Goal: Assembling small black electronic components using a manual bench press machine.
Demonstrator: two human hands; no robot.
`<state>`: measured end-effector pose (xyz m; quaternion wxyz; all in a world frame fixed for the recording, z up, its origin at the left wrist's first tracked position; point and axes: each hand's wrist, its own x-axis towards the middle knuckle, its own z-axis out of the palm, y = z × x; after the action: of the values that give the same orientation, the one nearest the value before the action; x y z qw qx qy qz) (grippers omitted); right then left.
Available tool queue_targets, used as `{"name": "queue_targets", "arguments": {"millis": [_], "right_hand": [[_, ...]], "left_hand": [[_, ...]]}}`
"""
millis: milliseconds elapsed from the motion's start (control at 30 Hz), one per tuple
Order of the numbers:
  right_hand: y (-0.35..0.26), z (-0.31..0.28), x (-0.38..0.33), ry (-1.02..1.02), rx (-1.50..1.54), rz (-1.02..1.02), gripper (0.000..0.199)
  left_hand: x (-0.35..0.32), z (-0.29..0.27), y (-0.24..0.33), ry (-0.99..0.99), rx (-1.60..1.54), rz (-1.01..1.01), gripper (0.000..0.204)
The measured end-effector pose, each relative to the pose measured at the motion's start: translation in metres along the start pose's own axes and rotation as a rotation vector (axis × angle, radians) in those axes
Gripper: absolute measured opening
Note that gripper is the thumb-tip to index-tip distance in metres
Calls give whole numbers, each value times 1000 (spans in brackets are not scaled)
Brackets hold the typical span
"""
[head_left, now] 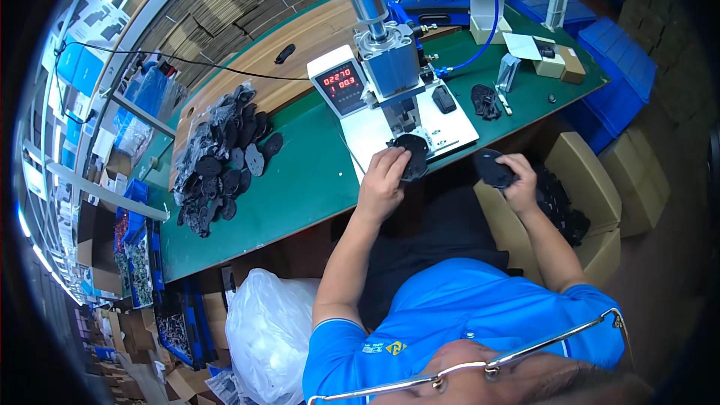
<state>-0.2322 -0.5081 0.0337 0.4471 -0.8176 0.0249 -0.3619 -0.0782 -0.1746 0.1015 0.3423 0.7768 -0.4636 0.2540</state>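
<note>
Your left hand (pixel 381 181) has its grip closed on a black flat part (pixel 413 156) lying on the press's white base plate (pixel 375 135); your right hand (pixel 517 180) clamps another black part (pixel 493 168) over the cardboard box (pixel 592 180) beside the green bench (pixel 300 187)

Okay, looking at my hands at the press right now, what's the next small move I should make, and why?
Probably seat the black flat part fully under the press head and draw the left hand clear. That part lies at the base plate's front edge, fingers on it, while the right hand already holds another black piece.
</note>
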Motion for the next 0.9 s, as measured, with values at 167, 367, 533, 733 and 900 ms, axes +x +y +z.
{"name": "queue_targets", "arguments": {"millis": [167, 367, 533, 733, 900], "right_hand": [[96, -78, -64, 184, -325, 348, 35], [192, -138, -107, 310, -566, 650, 34], [197, -127, -89, 169, -561, 852, 65], [107, -50, -28, 53, -289, 505, 66], [-11, 13, 36, -179, -59, 75, 48]], "left_hand": [[8, 24, -6, -92, 232, 56, 59], [13, 23, -5, -120, 205, 39, 53], [12, 23, -2, -126, 237, 25, 47], [13, 25, 13, -126, 238, -68, 55], [14, 24, 15, -118, 232, -85, 57]]}}
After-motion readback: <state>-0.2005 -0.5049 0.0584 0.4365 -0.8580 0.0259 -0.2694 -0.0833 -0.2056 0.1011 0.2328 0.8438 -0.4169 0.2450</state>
